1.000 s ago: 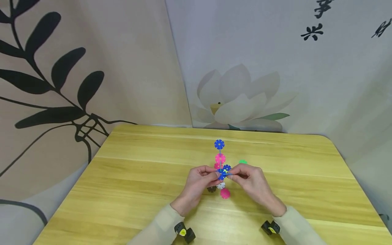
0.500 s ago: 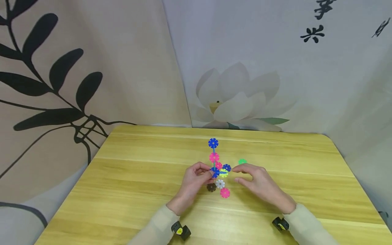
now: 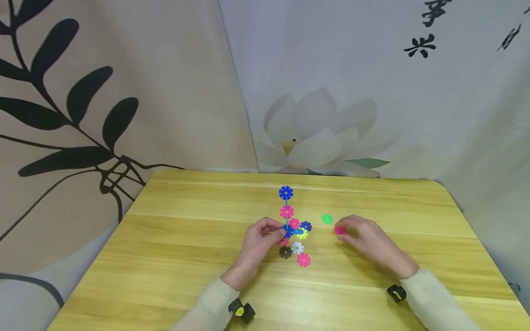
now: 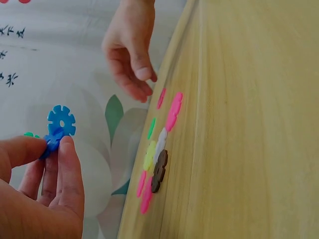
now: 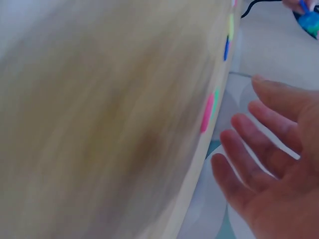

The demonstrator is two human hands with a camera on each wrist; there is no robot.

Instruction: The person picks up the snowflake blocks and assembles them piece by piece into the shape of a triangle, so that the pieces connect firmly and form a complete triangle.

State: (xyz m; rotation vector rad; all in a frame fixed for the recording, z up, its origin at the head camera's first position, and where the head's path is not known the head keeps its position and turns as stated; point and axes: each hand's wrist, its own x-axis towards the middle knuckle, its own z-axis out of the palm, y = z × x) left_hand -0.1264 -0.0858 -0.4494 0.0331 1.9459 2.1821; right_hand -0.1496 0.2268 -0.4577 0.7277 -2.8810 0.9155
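My left hand (image 3: 257,241) pinches a dark blue snowflake disc (image 4: 53,143) between thumb and fingers. It belongs to a joined chain: a light blue disc (image 4: 62,120) juts from its side, and a pink disc (image 3: 286,212) and another blue disc (image 3: 285,192) extend away from the hand in the head view. My right hand (image 3: 374,241) hovers at the right, fingers apart and holding nothing in the right wrist view. Its fingertips overlap a loose pink disc (image 3: 340,230) in the head view; the right wrist view shows that pink disc (image 5: 208,112) lying on the table.
Loose discs lie on the wooden table (image 3: 198,276): green (image 3: 327,219), blue (image 3: 306,226), yellow (image 3: 303,234), white (image 3: 297,248), brown (image 3: 285,252) and several pink, one pink disc (image 3: 304,260) nearest the front. A printed cloth (image 3: 323,69) hangs behind the table.
My right hand has let go of the light blue disc and moved right to the loose pink disc. My left hand has shifted slightly left with the chain.
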